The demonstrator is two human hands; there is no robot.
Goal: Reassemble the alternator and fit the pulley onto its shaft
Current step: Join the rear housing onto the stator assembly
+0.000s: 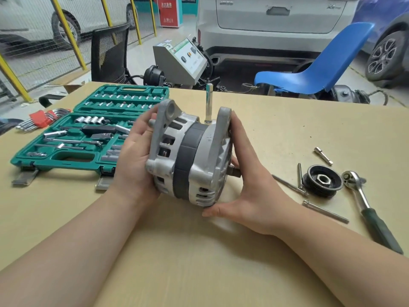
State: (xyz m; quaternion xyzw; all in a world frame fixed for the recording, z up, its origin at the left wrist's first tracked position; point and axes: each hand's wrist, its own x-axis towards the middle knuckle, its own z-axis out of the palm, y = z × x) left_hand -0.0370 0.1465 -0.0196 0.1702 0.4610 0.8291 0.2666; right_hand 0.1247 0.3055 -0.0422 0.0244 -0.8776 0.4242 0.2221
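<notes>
We hold the alternator (190, 156) just above the table (177, 251), its axis lying roughly level, the two light metal halves closed against the dark middle band. Our left hand (135, 158) cups the rear end, fingers wrapped behind the housing; our right hand (250, 191) presses the front end, palm and fingers laid along its rim, thumb beneath. The shaft (234, 171) stub pokes out toward the right palm, bare. The pulley (322, 181), a nut resting in its hub, lies on the table well to the right, beside the ratchet (365, 202) and the long bolts (309, 191). An upright socket (209, 103) stands behind the housing; the open tool case (88, 134) sits to the left.

Since the bolts lie loose, we judge that only hand pressure keeps the halves together. If either palm eases, the front half could slide off and the inner parts shift. Tilting the body could drop it onto the table, bruising the shaft thread. Misaligned bolt holes would later make the bolts bind.
</notes>
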